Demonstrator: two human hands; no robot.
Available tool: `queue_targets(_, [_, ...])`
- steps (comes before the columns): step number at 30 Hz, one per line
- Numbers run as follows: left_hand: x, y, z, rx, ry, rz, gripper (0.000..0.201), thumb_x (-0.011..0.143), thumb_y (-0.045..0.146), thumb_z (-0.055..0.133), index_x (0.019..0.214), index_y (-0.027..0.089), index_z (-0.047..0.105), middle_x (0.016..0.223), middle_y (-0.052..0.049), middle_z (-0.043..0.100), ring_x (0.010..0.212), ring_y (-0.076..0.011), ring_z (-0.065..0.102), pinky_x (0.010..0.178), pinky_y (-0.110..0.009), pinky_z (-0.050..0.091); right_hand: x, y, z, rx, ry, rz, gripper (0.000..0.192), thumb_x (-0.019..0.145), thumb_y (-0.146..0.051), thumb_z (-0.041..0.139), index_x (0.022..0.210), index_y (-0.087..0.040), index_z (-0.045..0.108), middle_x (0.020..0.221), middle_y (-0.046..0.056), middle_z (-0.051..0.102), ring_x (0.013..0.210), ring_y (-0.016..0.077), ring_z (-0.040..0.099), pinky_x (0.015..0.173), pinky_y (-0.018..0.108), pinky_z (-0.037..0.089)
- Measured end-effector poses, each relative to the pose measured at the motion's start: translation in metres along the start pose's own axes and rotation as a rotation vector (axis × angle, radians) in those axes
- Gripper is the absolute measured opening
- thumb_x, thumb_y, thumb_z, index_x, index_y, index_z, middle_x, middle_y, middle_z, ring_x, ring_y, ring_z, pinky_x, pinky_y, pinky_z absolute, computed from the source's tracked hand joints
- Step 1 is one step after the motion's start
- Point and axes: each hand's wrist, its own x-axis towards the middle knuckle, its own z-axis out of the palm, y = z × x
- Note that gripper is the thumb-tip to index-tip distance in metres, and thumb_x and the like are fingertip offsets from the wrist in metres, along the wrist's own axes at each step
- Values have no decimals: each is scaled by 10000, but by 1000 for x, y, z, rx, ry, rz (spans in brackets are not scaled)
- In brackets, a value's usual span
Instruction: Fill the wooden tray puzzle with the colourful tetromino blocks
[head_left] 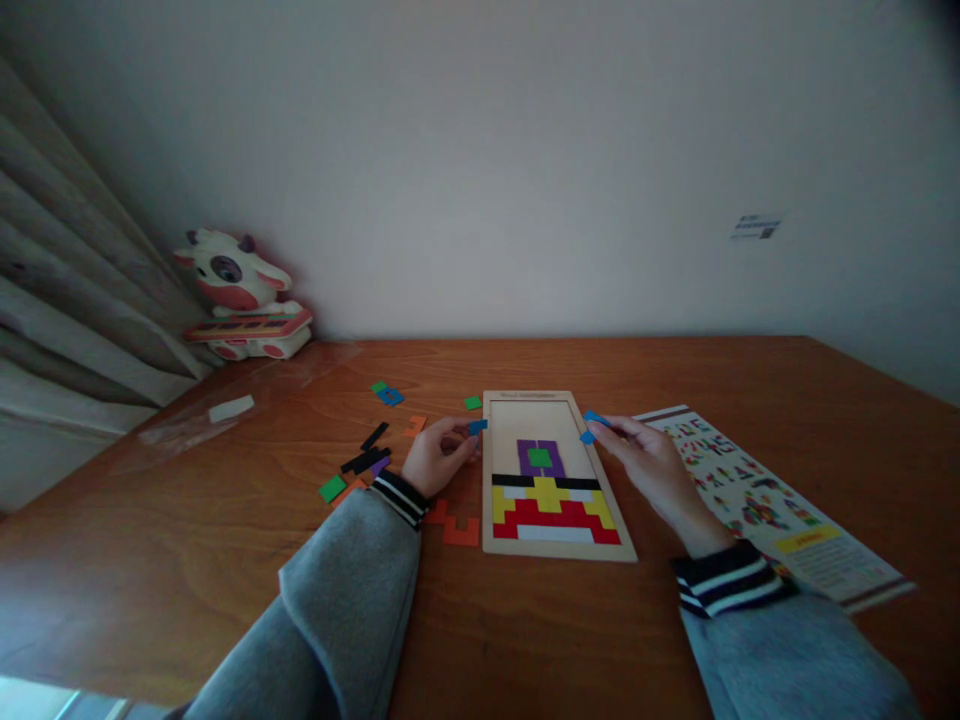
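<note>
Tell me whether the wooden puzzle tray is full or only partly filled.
Partly filled. The wooden puzzle tray has coloured pieces across its near half, up to a green square inside purple; the far part shows bare wood.

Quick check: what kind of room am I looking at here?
Probably a home room, at a wooden table against a plain wall: a cow toy by the curtain, and a puzzle board between both hands.

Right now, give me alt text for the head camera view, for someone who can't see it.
Two hands each pinch a blue puzzle piece, the left hand and right hand either side of a partly filled wooden puzzle tray on a wooden table. Loose coloured pieces lie left, a pattern sheet right.
</note>
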Motion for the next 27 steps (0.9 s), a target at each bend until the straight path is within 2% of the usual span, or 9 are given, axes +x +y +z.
queue_targets(5, [1, 9, -3, 249, 51, 110, 259, 855, 398, 652, 903, 152, 715, 910, -76, 709, 828, -185, 662, 719, -290, 553, -2, -3, 3, 100, -42, 22, 425, 838, -556, 643, 1101, -230, 721, 1109, 74, 746, 1056, 259, 669, 924, 401, 520])
queue_targets(7, [1, 8, -3, 188, 49, 86, 264, 853, 404, 656, 918, 152, 702, 890, -70, 710, 813, -181, 659, 718, -293, 555, -3, -4, 4, 109, -43, 21, 453, 842, -571, 630, 1134, -235, 714, 1108, 78, 747, 1074, 268, 663, 924, 416, 526])
queue_targets(10, [2, 4, 0, -27, 22, 13, 311, 831, 422, 686, 975, 150, 639, 889, -62, 710, 767, -169, 673, 704, -299, 574, -3, -3, 5, 103, -38, 25, 460, 832, -574, 639, 1148, -248, 714, 1108, 75, 748, 1091, 274, 658, 947, 437, 524])
queue_targets(13, [2, 3, 3, -163, 6, -12, 419, 810, 426, 715, 1107, 165, 576, 912, -44, 694, 772, -158, 688, 716, -300, 589, -2, -1, 5, 97, -33, 18, 418, 839, -555, 637, 1135, -272, 720, 1152, 59, 734, 1102, 265, 656, 952, 435, 527])
queue_targets(15, [1, 5, 4, -186, 0, -17, 463, 803, 427, 729, 1147, 166, 563, 913, -39, 694, 777, -151, 693, 729, -296, 590, -2, -1, 5, 84, -51, 6, 398, 845, -539, 635, 1132, -276, 719, 1175, 52, 725, 1114, 258, 651, 960, 434, 524])
queue_targets(18, [0, 11, 8, -209, -22, -52, 443, 775, 436, 759, 1065, 143, 597, 929, -65, 713, 792, -158, 701, 749, -304, 593, -3, -3, 8, 104, -61, 17, 402, 814, -512, 683, 1119, -253, 718, 1149, 65, 733, 1071, 256, 665, 943, 437, 537])
queue_targets(22, [-6, 21, 20, -285, -36, -130, 460, 746, 433, 792, 1040, 125, 618, 897, -69, 718, 742, -150, 698, 668, -269, 589, -10, -12, 21, 247, -37, 140, 405, 748, -497, 757, 1043, -220, 728, 1048, 75, 753, 895, 223, 702, 826, 398, 588])
queue_targets(27, [-15, 28, 35, -296, -81, -145, 460, 734, 439, 801, 1043, 123, 675, 916, -85, 738, 753, -156, 702, 670, -256, 578, -25, -26, 43, 299, -196, 209, 371, 760, -484, 747, 1032, -232, 729, 1015, 55, 749, 817, 187, 711, 792, 352, 594])
